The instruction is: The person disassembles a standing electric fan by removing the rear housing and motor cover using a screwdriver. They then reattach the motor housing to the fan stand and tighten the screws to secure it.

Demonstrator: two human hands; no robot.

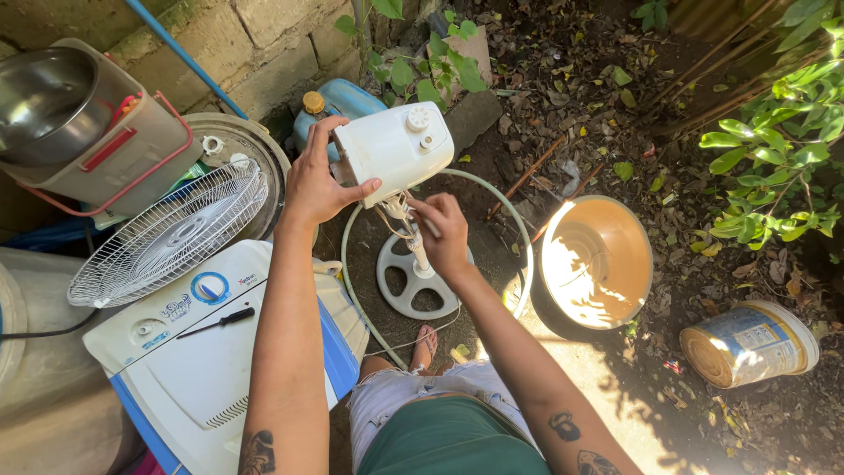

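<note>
My left hand (318, 185) grips the white motor housing (400, 145) of a stand fan, holding it tilted up above the ground. Two small knobs show on the housing's top. My right hand (444, 236) is closed around the thin white neck and loose wires just below the housing. The fan's round white base (406, 283) lies on the ground under my hands, with a pale ring-shaped hoop (352, 264) around it. My knees and one foot show below.
A white wire fan grille (167, 230) rests on a white and blue washing machine (189, 387) with a black screwdriver (217, 322) on its lid. A tan basin (596, 264), a paint can (747, 343), a steel bowl (40, 101) and a block wall surround me.
</note>
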